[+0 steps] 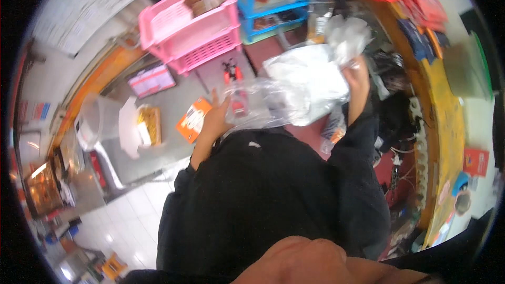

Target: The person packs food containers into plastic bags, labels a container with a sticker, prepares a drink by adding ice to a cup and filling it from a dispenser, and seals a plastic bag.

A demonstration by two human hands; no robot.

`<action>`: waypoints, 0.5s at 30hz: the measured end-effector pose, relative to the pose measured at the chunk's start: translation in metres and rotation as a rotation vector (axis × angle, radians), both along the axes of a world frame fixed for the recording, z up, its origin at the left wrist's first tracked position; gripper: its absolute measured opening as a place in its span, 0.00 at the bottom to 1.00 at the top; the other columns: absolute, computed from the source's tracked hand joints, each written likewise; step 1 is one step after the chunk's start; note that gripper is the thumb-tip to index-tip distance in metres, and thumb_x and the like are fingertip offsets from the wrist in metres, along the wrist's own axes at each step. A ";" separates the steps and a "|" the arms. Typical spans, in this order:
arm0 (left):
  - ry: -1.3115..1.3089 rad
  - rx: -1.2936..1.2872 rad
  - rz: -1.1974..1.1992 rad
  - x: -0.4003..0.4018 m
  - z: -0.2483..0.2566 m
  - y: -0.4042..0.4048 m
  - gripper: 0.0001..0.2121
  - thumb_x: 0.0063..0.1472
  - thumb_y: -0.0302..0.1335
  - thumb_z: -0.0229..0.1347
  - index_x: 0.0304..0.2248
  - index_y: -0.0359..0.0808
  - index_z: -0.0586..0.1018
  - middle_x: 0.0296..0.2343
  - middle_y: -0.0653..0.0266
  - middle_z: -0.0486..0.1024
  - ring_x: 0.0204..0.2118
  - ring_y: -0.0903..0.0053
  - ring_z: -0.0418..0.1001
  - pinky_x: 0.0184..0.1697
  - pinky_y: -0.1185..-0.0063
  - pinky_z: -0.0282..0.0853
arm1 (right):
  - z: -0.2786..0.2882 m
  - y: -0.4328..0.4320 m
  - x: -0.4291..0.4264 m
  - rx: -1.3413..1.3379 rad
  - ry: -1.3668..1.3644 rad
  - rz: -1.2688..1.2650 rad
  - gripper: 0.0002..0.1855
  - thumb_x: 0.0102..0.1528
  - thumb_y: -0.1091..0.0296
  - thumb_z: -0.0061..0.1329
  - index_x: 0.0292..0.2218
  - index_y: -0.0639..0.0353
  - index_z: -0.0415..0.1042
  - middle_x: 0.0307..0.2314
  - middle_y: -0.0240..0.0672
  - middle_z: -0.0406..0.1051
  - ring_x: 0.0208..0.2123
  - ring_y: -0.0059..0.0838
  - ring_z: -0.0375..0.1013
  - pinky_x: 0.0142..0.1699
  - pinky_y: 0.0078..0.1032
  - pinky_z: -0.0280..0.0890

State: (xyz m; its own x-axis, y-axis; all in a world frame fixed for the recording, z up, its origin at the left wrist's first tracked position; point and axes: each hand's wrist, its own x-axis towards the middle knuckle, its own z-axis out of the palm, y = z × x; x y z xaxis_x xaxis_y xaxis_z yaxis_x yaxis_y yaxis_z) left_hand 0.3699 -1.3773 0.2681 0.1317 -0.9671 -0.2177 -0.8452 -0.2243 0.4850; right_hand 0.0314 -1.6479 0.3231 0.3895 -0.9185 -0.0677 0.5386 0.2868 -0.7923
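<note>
My left hand [216, 121] is at the left edge of a clear plastic bag [260, 102], beside an orange-and-white box [194, 120] on the grey table; its grip is partly hidden by the blurred film. My right hand [357, 75] grips the gathered clear plastic [348, 37] above a white plastic-wrapped bundle [311, 81]. The clear bag stretches leftward from this bundle. Red-handled pliers [232, 73] lie beyond the bag, and a red object shows through the film.
Pink stacked baskets [189, 27] and blue tiered trays [272, 8] stand behind. An open carton with yellow contents [150, 126] and a translucent container [98, 120] are at left. Dark clutter [394, 118] and a yellow wooden ledge [446, 126] lie at right.
</note>
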 end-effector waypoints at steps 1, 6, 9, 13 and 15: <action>0.027 -0.015 -0.007 0.003 0.001 0.002 0.48 0.33 0.25 0.66 0.56 0.40 0.54 0.56 0.35 0.36 0.39 0.49 0.70 0.42 0.69 0.69 | -0.018 0.025 0.039 -0.067 0.070 0.175 0.11 0.46 0.74 0.49 0.34 0.62 0.70 0.29 0.32 0.69 0.29 0.24 0.71 0.30 0.19 0.67; 0.186 -0.053 0.080 0.031 0.014 0.015 0.54 0.30 0.28 0.67 0.58 0.35 0.47 0.55 0.35 0.44 0.45 0.50 0.66 0.47 0.69 0.65 | -0.051 0.124 0.227 -1.294 0.867 0.905 0.13 0.45 0.75 0.46 0.35 0.60 0.74 0.34 0.40 0.72 0.39 0.35 0.71 0.46 0.30 0.63; 0.277 -0.114 0.158 0.053 0.038 0.038 0.56 0.30 0.29 0.67 0.58 0.33 0.44 0.54 0.37 0.50 0.52 0.52 0.60 0.52 0.71 0.59 | -0.073 0.149 0.271 -1.526 1.589 1.148 0.13 0.46 0.76 0.45 0.36 0.61 0.73 0.36 0.39 0.72 0.40 0.39 0.70 0.48 0.33 0.62; 0.336 -0.182 0.398 0.101 0.033 0.104 0.58 0.30 0.31 0.68 0.58 0.28 0.41 0.54 0.40 0.51 0.57 0.56 0.53 0.57 0.75 0.52 | -0.035 0.172 0.301 -1.315 0.756 1.036 0.12 0.48 0.78 0.43 0.36 0.61 0.72 0.35 0.39 0.72 0.36 0.31 0.72 0.45 0.28 0.65; 0.363 -0.234 0.481 0.125 0.020 0.148 0.59 0.30 0.32 0.68 0.57 0.27 0.39 0.55 0.42 0.50 0.58 0.58 0.51 0.58 0.76 0.50 | 0.017 0.187 0.316 -1.030 0.513 1.115 0.12 0.49 0.79 0.42 0.36 0.62 0.71 0.34 0.39 0.72 0.34 0.28 0.72 0.42 0.25 0.66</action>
